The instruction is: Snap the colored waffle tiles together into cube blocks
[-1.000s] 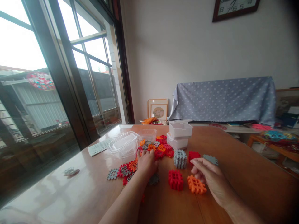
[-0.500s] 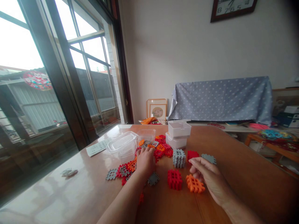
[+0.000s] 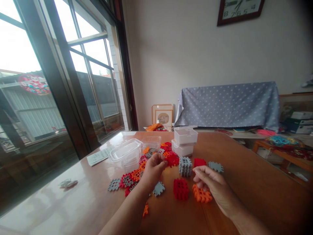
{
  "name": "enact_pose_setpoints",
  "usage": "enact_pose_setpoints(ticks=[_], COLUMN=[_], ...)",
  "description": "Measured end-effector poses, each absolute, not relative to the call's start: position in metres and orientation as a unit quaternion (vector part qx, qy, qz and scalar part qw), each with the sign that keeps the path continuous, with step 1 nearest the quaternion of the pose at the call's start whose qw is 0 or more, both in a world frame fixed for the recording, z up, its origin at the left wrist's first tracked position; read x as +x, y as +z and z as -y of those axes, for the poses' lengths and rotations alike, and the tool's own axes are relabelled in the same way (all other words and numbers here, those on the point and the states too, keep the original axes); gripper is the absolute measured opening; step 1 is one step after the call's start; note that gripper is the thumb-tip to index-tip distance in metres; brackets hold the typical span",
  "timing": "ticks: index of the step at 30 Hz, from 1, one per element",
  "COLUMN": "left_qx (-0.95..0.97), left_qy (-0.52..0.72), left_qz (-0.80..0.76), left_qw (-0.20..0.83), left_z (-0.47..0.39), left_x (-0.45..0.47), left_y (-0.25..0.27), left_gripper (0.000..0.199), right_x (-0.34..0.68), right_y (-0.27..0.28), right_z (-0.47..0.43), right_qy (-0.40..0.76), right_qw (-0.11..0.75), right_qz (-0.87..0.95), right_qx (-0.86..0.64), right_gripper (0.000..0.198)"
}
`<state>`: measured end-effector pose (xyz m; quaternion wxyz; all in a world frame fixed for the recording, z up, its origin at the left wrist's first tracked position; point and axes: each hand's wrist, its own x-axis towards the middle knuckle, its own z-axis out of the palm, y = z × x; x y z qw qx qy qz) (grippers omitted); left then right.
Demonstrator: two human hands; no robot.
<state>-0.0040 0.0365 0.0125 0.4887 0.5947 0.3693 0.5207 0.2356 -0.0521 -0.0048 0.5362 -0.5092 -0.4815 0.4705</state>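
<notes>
My left hand (image 3: 155,168) is closed in a pinch beside the loose pile of interlocking plastic tiles (image 3: 138,175). A red patch (image 3: 172,159) shows right at its fingertips; whether it is pinched or lies in the pile, I cannot tell. My right hand (image 3: 211,179) has thumb and forefinger together, with nothing visible between them. It is just above an orange tile stack (image 3: 202,194). Around it stand a grey stack (image 3: 185,166), a red stack (image 3: 181,189) and another red stack (image 3: 200,162). A flat grey tile (image 3: 216,166) lies behind it, and a grey tile (image 3: 158,188) lies by my left wrist.
Two stacked white boxes (image 3: 183,148) stand behind the grey stack. Clear plastic containers (image 3: 126,153) sit left of the pile, near a sheet of paper (image 3: 98,158). A small packet (image 3: 67,183) lies far left on the wooden table (image 3: 246,182). A window borders the left side.
My left hand has drawn back from the pile, turned and closed its fingers into a pinch. My right hand has barely moved. The whole view has shifted slightly.
</notes>
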Motion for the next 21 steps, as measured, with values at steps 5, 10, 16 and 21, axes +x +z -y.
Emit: enact_pose_setpoints(ticks=[5,10,16,21], left_qx=[0.523,0.541,0.641,0.750], left_qy=[0.487,0.439,0.390,0.349], left_qz=[-0.290,-0.269,-0.284,-0.320], left_qw=[0.637,0.665,0.597,0.463], left_z=[-0.005,0.007,0.008,0.010], left_x=[0.017,0.028,0.027,0.012], left_y=[0.023,0.019,0.011,0.022], left_gripper=[0.025,0.028,0.022,0.054], right_x=[0.224,0.219,0.228,0.230], right_y=[0.001,0.002,0.000,0.001], right_z=[0.060,0.060,0.056,0.058], right_qy=[0.511,0.511,0.516,0.522], right_qw=[0.488,0.515,0.548,0.510], right_qz=[0.533,0.536,0.479,0.497], right_qx=[-0.466,-0.433,-0.453,-0.470], right_gripper=[0.048,0.039,0.037,0.046])
